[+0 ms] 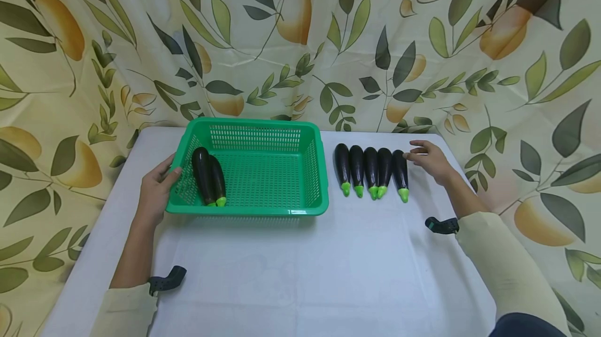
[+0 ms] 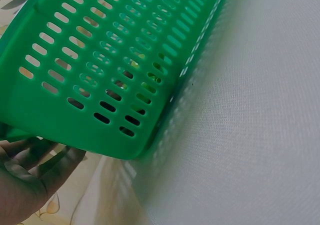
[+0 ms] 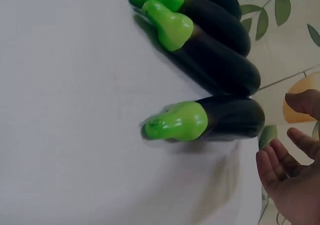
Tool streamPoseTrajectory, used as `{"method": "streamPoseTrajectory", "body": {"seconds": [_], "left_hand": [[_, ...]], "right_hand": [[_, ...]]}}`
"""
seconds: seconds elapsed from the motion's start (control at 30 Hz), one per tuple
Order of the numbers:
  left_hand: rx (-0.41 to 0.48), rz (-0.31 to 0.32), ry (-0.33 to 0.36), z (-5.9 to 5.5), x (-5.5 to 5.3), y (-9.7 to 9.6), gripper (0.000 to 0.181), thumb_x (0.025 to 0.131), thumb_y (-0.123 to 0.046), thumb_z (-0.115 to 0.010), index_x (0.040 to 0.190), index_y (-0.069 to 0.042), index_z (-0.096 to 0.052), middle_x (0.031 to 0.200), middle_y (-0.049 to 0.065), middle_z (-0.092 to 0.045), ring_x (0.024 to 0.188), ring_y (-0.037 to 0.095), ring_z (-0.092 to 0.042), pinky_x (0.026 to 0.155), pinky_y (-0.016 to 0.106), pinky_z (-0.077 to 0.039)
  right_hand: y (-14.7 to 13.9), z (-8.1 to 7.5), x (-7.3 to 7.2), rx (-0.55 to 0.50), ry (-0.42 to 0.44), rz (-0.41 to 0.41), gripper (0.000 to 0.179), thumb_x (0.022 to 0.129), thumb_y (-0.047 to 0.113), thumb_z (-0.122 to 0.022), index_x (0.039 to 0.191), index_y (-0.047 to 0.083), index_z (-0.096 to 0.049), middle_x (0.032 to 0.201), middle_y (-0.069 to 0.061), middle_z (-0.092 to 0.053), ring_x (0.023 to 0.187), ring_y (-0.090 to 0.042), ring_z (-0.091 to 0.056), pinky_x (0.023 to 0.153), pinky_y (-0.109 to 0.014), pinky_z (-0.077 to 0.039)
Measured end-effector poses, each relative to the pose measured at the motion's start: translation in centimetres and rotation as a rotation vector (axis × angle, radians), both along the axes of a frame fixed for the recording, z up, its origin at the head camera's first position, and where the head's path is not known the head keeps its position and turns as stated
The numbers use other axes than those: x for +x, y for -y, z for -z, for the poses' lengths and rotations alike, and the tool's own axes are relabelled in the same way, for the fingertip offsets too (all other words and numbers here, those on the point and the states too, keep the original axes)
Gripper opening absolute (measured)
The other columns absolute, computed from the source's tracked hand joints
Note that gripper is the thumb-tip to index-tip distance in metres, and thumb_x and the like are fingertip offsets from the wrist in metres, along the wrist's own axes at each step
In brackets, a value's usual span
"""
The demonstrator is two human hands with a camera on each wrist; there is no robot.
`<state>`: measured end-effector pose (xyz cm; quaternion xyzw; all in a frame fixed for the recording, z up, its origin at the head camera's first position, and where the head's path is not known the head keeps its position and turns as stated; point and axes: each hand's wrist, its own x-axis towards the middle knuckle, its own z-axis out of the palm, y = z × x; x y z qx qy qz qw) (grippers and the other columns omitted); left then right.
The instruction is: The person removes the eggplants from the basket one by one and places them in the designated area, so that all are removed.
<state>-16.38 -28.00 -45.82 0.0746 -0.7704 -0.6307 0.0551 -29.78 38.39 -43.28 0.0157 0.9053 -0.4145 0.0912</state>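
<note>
A green plastic basket (image 1: 253, 211) with slotted sides stands on the table, and two dark eggplants (image 1: 203, 175) lie side by side at its left end. My left hand (image 1: 157, 191) grips the basket's left rim, thumb on top; the left wrist view shows its fingers (image 2: 55, 172) beneath the rim. Right of the basket, several eggplants lie in a row, green stem ends facing me. Beside the rightmost eggplant (image 1: 400, 175) is my right hand (image 1: 431, 160), its fingers spread and relaxed. The right wrist view shows a gap between that hand (image 3: 295, 185) and the eggplant (image 3: 232, 117).
A white cloth (image 1: 300, 269) covers the table. Behind it hangs a curtain (image 1: 347, 50) printed with leaves and fruit. Black wrist devices (image 1: 168, 278) are worn at both sleeves. The row's other eggplants (image 1: 371, 170) lie close together.
</note>
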Motion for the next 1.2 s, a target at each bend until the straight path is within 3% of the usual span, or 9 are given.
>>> {"method": "streamPoseTrajectory", "body": {"seconds": [0.13,0.33,0.43,0.47,0.57,0.73,0.97,1.2], "left_hand": [[0.005,0.001,-0.004,0.1,0.0,0.0,0.057,0.112,-0.03,-0.053,0.162,-0.005,-0.039,0.155,0.026,-0.048,0.116,0.004,-0.06,0.087,0.013,-0.05],[0.013,0.004,-0.01,0.1,-0.1,0.0,0.057,0.112,-0.029,-0.053,0.162,-0.005,-0.039,0.154,0.028,-0.048,0.114,0.002,-0.06,0.086,0.012,-0.05],[0.014,0.003,-0.013,0.2,-0.1,0.0,0.057,0.112,-0.028,-0.054,0.161,-0.004,-0.04,0.154,0.028,-0.049,0.112,0.002,-0.06,0.086,0.013,-0.05],[0.015,0.003,-0.015,0.2,-0.1,0.0,0.056,0.112,-0.028,-0.054,0.161,-0.004,-0.04,0.154,0.028,-0.049,0.112,0.002,-0.06,0.086,0.013,-0.05],[0.016,0.003,-0.017,0.2,0.0,0.0,0.057,0.112,-0.028,-0.054,0.161,-0.004,-0.04,0.154,0.029,-0.048,0.112,0.002,-0.06,0.086,0.013,-0.05],[0.009,-0.003,-0.003,0.0,0.0,0.0,0.057,0.112,-0.029,-0.053,0.161,-0.004,-0.04,0.155,0.027,-0.048,0.115,0.005,-0.06,0.087,0.012,-0.05],[0.003,0.001,0.006,0.0,-0.1,0.1,0.057,0.112,-0.03,-0.053,0.162,-0.006,-0.04,0.156,0.025,-0.048,0.121,0.008,-0.059,0.087,0.012,-0.049],[0.0,-0.004,0.005,0.2,-0.1,0.1,0.057,0.112,-0.03,-0.053,0.162,-0.006,-0.04,0.155,0.026,-0.049,0.114,0.004,-0.059,0.086,0.012,-0.05]], "right_hand": [[0.6,-0.3,-0.3,-0.012,-0.047,0.005,0.071,0.107,0.024,-0.06,0.162,-0.007,-0.026,0.152,-0.036,-0.039,0.131,-0.044,-0.047,0.109,-0.046,-0.047],[2.8,-1.5,-0.4,-0.074,-0.093,-0.015,0.071,0.107,0.023,-0.061,0.163,-0.003,-0.026,0.153,-0.033,-0.04,0.134,-0.042,-0.046,0.111,-0.049,-0.043],[4.1,-2.3,-0.2,-0.103,-0.104,-0.048,0.069,0.107,0.019,-0.061,0.162,-0.004,-0.027,0.153,-0.033,-0.04,0.13,-0.038,-0.048,0.107,-0.034,-0.047],[4.5,-2.4,-0.2,-0.113,-0.104,-0.061,0.068,0.107,0.017,-0.061,0.162,-0.005,-0.027,0.153,-0.033,-0.04,0.13,-0.037,-0.048,0.108,-0.035,-0.047],[5.6,-2.6,-0.1,-0.155,-0.105,-0.09,0.066,0.108,0.014,-0.06,0.161,-0.007,-0.028,0.152,-0.033,-0.04,0.122,-0.025,-0.052,0.1,-0.024,-0.051],[7.4,-2.6,-0.3,-0.233,-0.101,-0.13,0.064,0.107,0.013,-0.062,0.16,-0.006,-0.031,0.149,-0.032,-0.042,0.109,-0.01,-0.056,0.097,-0.026,-0.054],[10.5,-3.0,-0.3,-0.288,-0.092,-0.19,0.06,0.106,0.014,-0.063,0.157,-0.005,-0.038,0.144,-0.028,-0.048,0.115,-0.017,-0.059,0.1,-0.033,-0.054],[13.7,-3.4,-0.1,-0.355,-0.071,-0.281,0.055,0.107,0.01,-0.061,0.154,-0.007,-0.04,0.144,-0.029,-0.048,0.124,-0.031,-0.057,0.098,-0.031,-0.055]]}}
